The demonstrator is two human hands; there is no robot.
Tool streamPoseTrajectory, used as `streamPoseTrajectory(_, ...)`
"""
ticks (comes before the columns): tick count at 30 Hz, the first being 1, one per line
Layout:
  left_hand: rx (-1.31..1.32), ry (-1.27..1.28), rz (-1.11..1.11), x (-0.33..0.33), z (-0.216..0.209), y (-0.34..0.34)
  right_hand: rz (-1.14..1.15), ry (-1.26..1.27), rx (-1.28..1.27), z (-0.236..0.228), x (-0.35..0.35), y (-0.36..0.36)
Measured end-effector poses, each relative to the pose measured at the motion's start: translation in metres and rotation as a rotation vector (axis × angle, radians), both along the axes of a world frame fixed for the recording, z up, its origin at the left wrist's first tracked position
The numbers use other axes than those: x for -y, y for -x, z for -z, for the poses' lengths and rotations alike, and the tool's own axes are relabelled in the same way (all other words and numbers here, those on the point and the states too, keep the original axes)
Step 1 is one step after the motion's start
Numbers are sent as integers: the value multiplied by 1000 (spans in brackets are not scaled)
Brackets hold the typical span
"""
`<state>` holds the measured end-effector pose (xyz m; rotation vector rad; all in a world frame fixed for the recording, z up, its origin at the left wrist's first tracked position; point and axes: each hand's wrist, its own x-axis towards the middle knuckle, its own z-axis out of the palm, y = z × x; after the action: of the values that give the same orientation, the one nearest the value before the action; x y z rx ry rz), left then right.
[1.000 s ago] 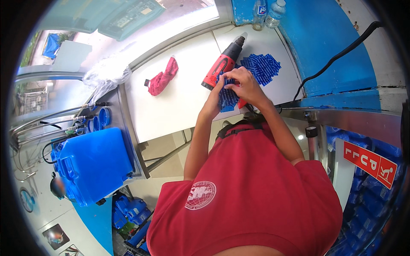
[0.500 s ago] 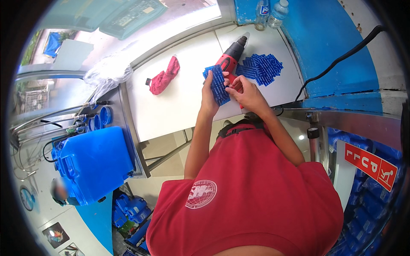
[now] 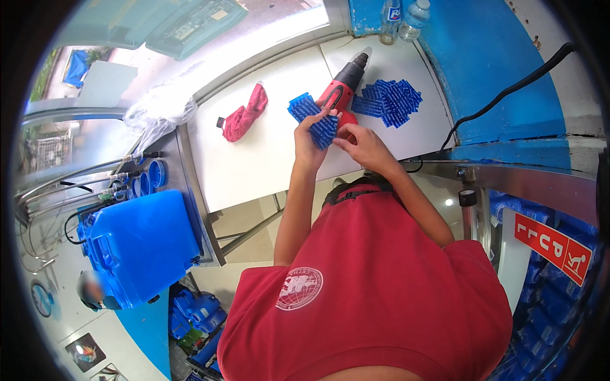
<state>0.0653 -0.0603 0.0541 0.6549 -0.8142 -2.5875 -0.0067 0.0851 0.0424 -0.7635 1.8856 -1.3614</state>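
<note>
My left hand (image 3: pixel 307 141) is closed round a stack of blue printed strips (image 3: pixel 305 109), its thumb lying across them, over the white table. Beside the stack's lower right edge is my right hand (image 3: pixel 365 147), with curled fingers and the thumb and forefinger drawn together; whether anything is pinched there is too small to tell. Just beyond both hands lies a red and black heat gun (image 3: pixel 342 87), its nozzle pointing away and its handle partly hidden. More blue printed strips (image 3: pixel 393 103) are spread in a loose pile to the right of the heat gun.
A crumpled red cloth (image 3: pixel 244 117) lies on the table's left part. Two clear bottles (image 3: pixel 402 24) stand at the far right corner. A black cable (image 3: pixel 508 95) runs down the blue wall at right. A big blue water container (image 3: pixel 143 244) is at left.
The held stack has tilted and shifted slightly left in my left hand, with the thumb now across it. My right hand has turned and moved down a little, away from the heat gun's handle.
</note>
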Motion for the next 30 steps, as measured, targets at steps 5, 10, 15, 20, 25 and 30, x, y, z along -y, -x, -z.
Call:
streamPoseTrajectory(5,-25,-6,72,4,2,-1,109,86,337,5,13,6)
streamPoseTrajectory(10,13,81,55,1,2,0,267,180,-27,11,21,-2)
streamPoseTrajectory(15,-9,50,-16,-1,-3,0,215,167,157,12,18,-2)
streamPoseTrajectory(20,-60,77,-102,-1,1,3,85,239,659,0,21,-15)
streamPoseTrajectory(25,-105,22,-86,7,1,-1,-96,-56,-44,-25,4,3)
streamPoseTrajectory(30,-72,-126,-15,10,-1,-3,-65,131,-630,-32,4,1)
